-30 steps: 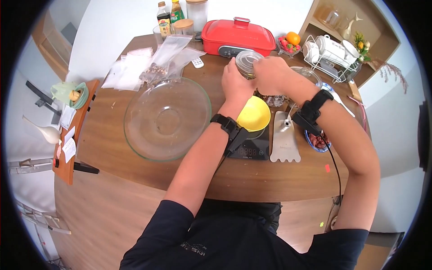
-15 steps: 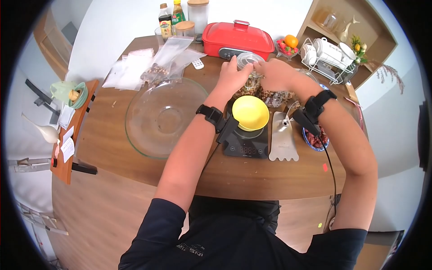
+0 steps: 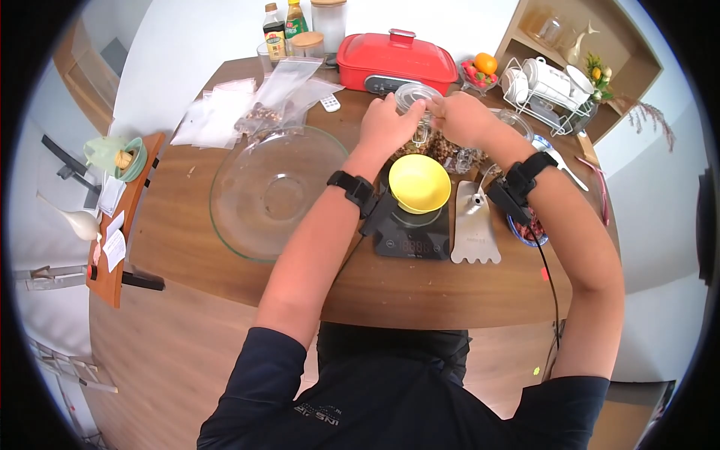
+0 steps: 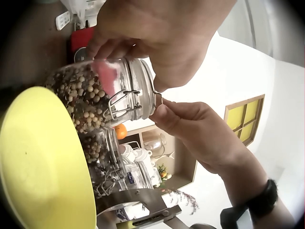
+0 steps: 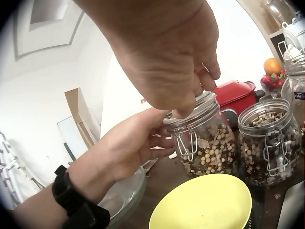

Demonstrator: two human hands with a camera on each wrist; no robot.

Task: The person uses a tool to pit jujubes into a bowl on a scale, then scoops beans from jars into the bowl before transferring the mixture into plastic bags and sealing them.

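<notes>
— That big glass bowl (image 3: 279, 193) sits close by her left elbow, and the scale (image 3: 414, 232) with the yellow bowl (image 3: 418, 183) on it is right under both wrists. What worries you most?

— The jar (image 5: 206, 138) itself. It stands on the table (image 3: 225, 300) just behind the yellow bowl, beside a second clip-top jar (image 5: 265, 140), and it is full of small pale and brown beans. If the wire clasp snaps or the lid gives suddenly, I'd guess the jar could tip forward and spill beans across the scale.

— Is anyone steadying it?

— Yes. The left hand (image 3: 384, 127) is curled round the glass body, fingers wrapped on the far side. The right hand (image 3: 457, 118) comes down from above, fingertips pinching at the rim of the lid, by the metal bail. Both hands have hold; neither is slack.

— So the risk is smaller things, then?

— A pinched fingertip in the wire, I'd say, or a knock against the neighbouring jar, since they stand near each other. The wrist cables hang over the yellow bowl too and might drag it.

— And the jar's look?

— Clear glass, glass lid seated on top, wire clasp down the front. Whether the clasp is latched, I cannot tell.
</notes>
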